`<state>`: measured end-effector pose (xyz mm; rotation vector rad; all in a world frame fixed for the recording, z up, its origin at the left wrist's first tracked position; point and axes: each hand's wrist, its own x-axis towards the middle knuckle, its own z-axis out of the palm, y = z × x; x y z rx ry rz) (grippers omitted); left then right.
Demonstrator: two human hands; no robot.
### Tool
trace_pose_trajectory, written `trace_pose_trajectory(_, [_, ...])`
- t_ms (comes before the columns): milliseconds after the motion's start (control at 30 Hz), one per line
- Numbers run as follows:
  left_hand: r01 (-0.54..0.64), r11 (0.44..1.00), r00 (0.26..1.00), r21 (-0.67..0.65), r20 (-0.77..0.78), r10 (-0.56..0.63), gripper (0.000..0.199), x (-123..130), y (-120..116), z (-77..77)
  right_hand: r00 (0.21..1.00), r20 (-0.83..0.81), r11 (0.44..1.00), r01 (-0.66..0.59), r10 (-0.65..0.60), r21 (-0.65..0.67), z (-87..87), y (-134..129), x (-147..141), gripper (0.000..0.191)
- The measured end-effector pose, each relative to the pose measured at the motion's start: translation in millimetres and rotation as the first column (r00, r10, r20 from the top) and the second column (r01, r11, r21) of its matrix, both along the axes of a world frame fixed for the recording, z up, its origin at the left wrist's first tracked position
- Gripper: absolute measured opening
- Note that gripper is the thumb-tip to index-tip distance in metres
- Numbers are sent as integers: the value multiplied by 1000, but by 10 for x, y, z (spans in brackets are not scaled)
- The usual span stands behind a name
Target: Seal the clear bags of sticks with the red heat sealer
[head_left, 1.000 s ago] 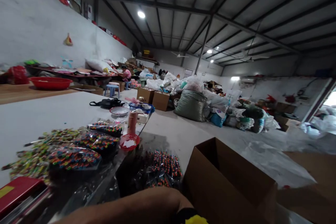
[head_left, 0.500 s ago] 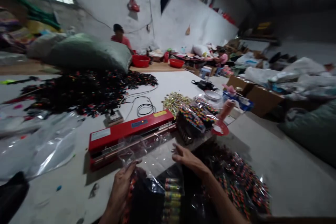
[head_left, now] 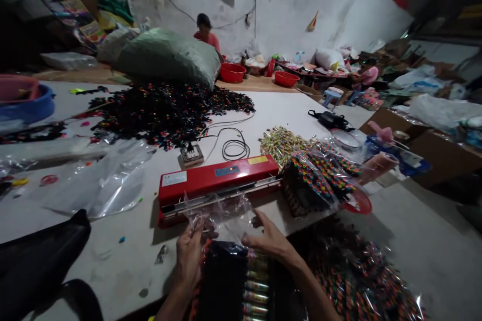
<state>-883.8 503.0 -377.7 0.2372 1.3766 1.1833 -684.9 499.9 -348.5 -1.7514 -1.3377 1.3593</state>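
Note:
A clear plastic bag (head_left: 229,218) is spread between my hands, its open end lying against the front of a long red sealing machine (head_left: 218,175) with a small orange light. Black items and a column of shiny colourful tubes (head_left: 256,286) fill the bag's lower part. My left hand (head_left: 190,251) pinches the bag's left edge. On the right edge, my right hand (head_left: 269,238) has its thumb and fingers closed round the plastic. Filled bags with colourful tips (head_left: 320,175) lie right of the machine.
A heap of black pieces (head_left: 158,113) and a green sack (head_left: 169,55) lie at the back left. Yellowish pieces (head_left: 282,145) sit behind the machine. More filled bags (head_left: 369,271) are low on the right. A person (head_left: 206,35) in red is behind the sack.
The view has swung left, so the scene sits further right. My right hand, earlier with fingers stretched over the bag, now grips its edge, and the bag's top is bunched up near the machine.

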Motion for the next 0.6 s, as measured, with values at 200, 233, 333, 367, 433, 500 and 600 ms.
trace_pose_trajectory(200, [65, 998, 998, 9, -5, -64, 49, -80, -11, 1, 965, 90, 944, 220, -248, 247, -113, 15, 62, 25])
trace_pose_trajectory(233, [66, 998, 998, 9, 14, -66, 49, -89, -8, 7, 951, 62, 917, 275, -304, 289, -156, 38, 124, 30])
trace_pose_trajectory(333, [81, 997, 995, 6, 57, -81, 45, -79, 31, 0, 864, -145, 832, 504, -483, 231, -346, 159, 263, 33])
trace_pose_trajectory(367, [76, 997, 995, 12, 56, -76, 43, -69, 55, -13, 813, -242, 806, 571, -530, 155, -417, 217, 280, 32])
trace_pose_trajectory(433, [74, 996, 997, 48, 2, -74, 40, -52, 117, -50, 722, -364, 773, 635, -589, 9, -533, 349, 278, 32])
trace_pose_trajectory(500, [116, 988, 988, 104, -116, -104, 38, -52, 186, -79, 711, -392, 786, 615, -584, -57, -589, 479, 263, 29])
trace_pose_trajectory(600, [285, 948, 933, 144, -270, -240, 35, -69, 271, -82, 746, -403, 841, 523, -530, -140, -579, 610, 281, 22])
